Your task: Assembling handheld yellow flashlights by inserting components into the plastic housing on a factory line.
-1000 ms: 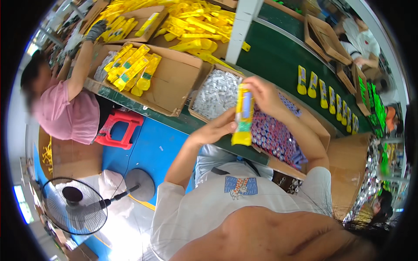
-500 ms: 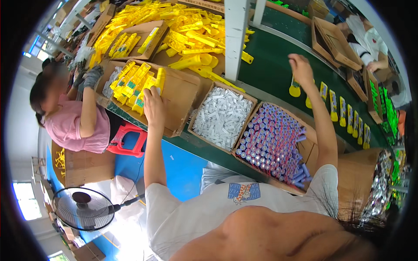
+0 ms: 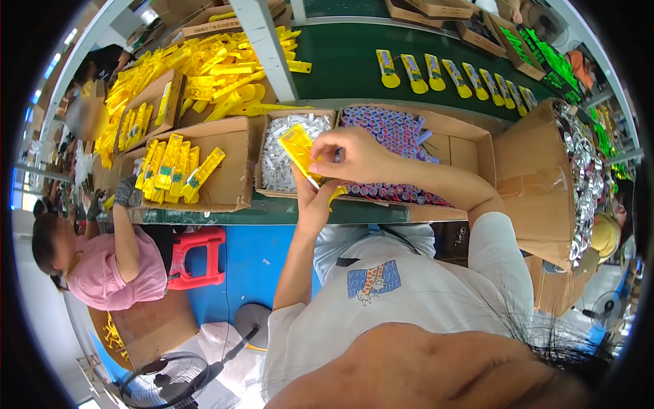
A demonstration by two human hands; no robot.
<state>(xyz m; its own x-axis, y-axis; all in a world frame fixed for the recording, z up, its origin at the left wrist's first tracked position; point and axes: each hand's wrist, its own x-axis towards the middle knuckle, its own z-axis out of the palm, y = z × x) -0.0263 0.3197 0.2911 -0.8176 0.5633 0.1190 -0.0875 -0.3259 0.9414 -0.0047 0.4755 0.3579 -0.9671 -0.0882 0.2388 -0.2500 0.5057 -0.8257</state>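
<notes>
My left hand (image 3: 315, 201) is closed around a yellow plastic casing (image 3: 295, 142), long and tilted, raised over the box of small white strips. A rounded yellow end shows below my fingers. My right hand (image 3: 361, 155) meets it from the right, thumb and forefinger pinched together at the casing's edge; what lies between them is too small to make out. Below and behind my hands stand the white strips (image 3: 278, 163) in their carton and purple-blue cylindrical batteries (image 3: 388, 129) with red wires in another. Yellow casings with green circuit boards (image 3: 174, 163) lie in the carton to the left.
A row of yellow casings (image 3: 470, 78) with purple batteries lies along the green belt (image 3: 340, 51). Yellow parts (image 3: 218, 65) are heaped behind a metal post (image 3: 266, 48). A co-worker in pink (image 3: 122, 262) sits left. A tall carton (image 3: 535, 177) of shiny parts stands right.
My left hand has come from the left carton to the middle with a yellow casing. My right hand has moved back from the belt and met it. The view has turned.
</notes>
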